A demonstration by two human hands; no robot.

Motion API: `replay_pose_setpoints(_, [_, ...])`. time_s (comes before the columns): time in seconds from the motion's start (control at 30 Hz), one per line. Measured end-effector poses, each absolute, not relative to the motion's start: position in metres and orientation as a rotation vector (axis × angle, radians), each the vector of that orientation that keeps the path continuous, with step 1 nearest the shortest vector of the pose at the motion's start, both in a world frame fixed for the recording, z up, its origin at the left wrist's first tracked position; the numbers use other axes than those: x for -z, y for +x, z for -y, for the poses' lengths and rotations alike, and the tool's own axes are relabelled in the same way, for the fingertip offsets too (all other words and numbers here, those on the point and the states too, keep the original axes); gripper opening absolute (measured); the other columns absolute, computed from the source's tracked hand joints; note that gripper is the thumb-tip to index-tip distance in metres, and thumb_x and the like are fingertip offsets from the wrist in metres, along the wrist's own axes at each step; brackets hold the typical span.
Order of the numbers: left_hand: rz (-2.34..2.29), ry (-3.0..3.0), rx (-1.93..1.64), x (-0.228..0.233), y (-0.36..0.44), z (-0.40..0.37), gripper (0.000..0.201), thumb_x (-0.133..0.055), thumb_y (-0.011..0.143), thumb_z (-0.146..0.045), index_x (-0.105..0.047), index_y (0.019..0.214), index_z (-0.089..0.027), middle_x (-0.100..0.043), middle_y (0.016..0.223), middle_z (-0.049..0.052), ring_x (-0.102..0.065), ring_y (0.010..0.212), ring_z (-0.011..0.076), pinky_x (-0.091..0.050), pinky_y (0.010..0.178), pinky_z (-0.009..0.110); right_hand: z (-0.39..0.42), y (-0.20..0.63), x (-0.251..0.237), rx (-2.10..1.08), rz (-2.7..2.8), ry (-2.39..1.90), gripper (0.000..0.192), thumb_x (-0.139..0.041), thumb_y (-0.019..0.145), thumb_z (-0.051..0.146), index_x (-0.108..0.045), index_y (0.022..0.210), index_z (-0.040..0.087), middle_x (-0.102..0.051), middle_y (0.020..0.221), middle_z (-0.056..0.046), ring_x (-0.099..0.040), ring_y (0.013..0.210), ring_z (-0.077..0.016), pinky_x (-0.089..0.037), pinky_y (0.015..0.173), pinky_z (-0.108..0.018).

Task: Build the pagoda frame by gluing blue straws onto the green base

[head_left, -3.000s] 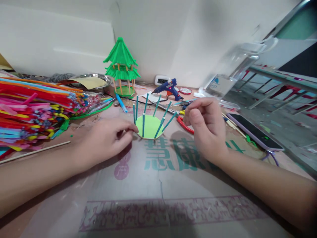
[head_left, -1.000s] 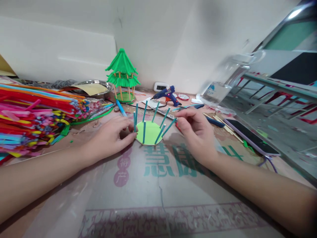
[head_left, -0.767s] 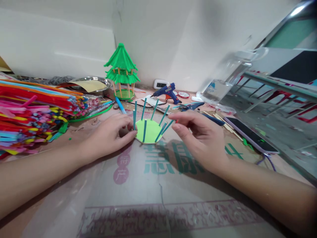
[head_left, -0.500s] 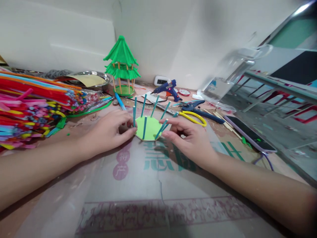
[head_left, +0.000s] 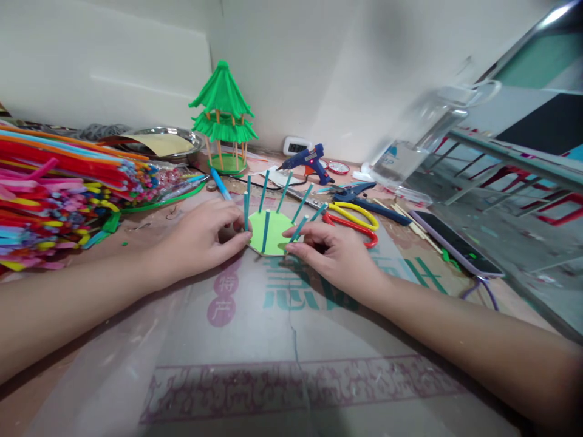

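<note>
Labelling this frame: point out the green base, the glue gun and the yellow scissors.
green base (head_left: 274,233), head view, bare middle of the card.
glue gun (head_left: 306,159), head view, blue body.
yellow scissors (head_left: 359,213), head view, upper handle loop.

We see cardboard-covered worktable (head_left: 291,340): heap of coloured pipe cleaners (head_left: 59,188) left, green paper pagoda model (head_left: 223,115), blue glue gun (head_left: 307,161), yellow-handled scissors (head_left: 355,213), purple-cased phone (head_left: 455,243) right.
</note>
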State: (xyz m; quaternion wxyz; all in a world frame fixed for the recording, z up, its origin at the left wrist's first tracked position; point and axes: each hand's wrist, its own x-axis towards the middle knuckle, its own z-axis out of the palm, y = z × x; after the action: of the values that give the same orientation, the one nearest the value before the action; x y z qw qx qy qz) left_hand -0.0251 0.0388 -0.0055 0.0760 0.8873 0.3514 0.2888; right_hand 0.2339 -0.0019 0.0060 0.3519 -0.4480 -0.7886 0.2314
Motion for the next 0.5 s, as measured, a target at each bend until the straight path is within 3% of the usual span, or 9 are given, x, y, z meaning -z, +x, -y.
replay_pose_setpoints(0.27, [-1.055, 2.677, -0.863, 0.0048, -0.0249, -0.0391, 0.022, -0.053, 0.095, -0.039, -0.064, 0.088, -0.021, -0.060, 0.082, 0.003, -0.055, 0.081, 0.0222, -0.042, 0.076, 0.037, 0.0002, 0.2328, -0.0064, -0.574, 2.064, -1.125, 0.020, -0.066, 0.091, 0.033, -0.075, 0.087, 0.016, -0.064, 0.068, 0.001, -0.048, 0.056, -0.0084, -0.037, 0.053, -0.023])
replay_pose_setpoints(0.5, [-1.058, 2.678, -0.848, 0.0035, -0.0244, -0.0381, 0.022, -0.052, 0.095, -0.039, -0.064, 0.088, -0.021, -0.060, 0.081, 0.003, -0.055, 0.080, 0.0225, -0.042, 0.075, 0.036, 0.0019, 0.2321, -0.0077, -0.648, 1.999, -1.130, 0.020, -0.069, 0.089, 0.036, -0.070, 0.091, 0.016, -0.052, 0.056, 0.006, -0.042, 0.049, -0.0071, -0.032, 0.047, -0.021])
